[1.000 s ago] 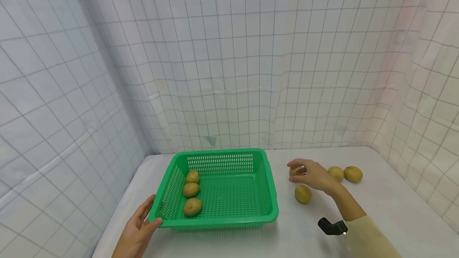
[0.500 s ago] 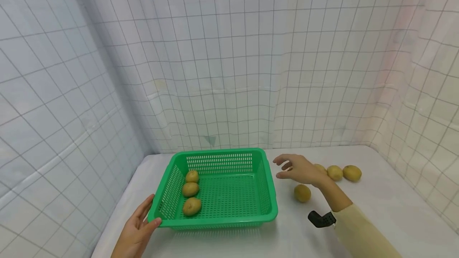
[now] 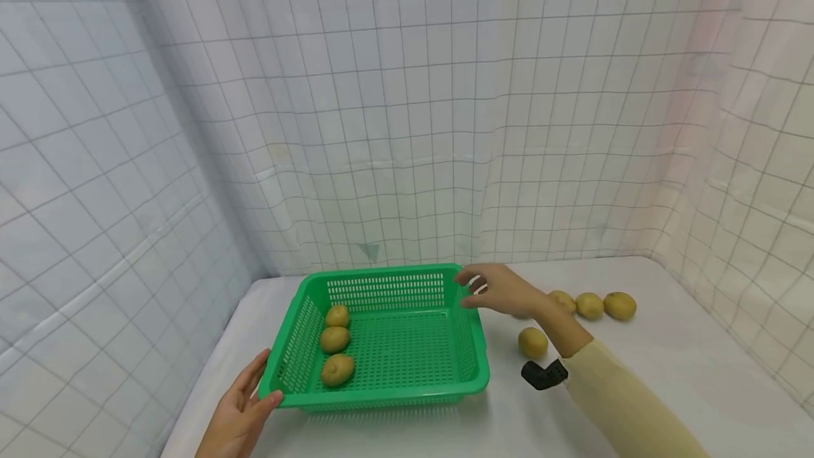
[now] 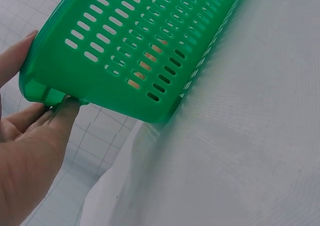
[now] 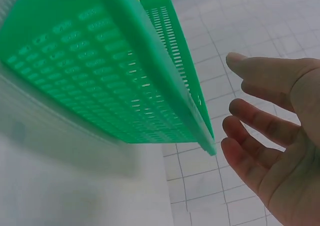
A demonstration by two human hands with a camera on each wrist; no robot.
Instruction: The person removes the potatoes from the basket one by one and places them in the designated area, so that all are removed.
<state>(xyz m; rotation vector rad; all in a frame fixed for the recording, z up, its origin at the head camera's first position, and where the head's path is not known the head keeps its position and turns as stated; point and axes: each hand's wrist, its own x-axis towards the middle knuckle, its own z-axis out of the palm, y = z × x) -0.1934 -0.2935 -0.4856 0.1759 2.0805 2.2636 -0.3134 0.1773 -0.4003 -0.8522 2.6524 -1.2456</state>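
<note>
In the head view a green plastic basket holds several potatoes in a row along its left side, the nearest potato among them. My left hand grips the basket's front left corner, thumb over the rim; the left wrist view shows the fingers under the lip. My right hand is raised at the back right corner, fingertips overlapping the rim in the head view. The right wrist view shows its fingers loosely bent beside the rim, holding nothing.
More potatoes lie on the white tabletop right of the basket: a front potato and several in a back row, one partly hidden below my right hand. A black device sits at the right sleeve. Gridded white sheets enclose the table.
My right hand has let go of a potato on the right of the table and moved left to the basket's rim. My left hand stays at the basket corner.
</note>
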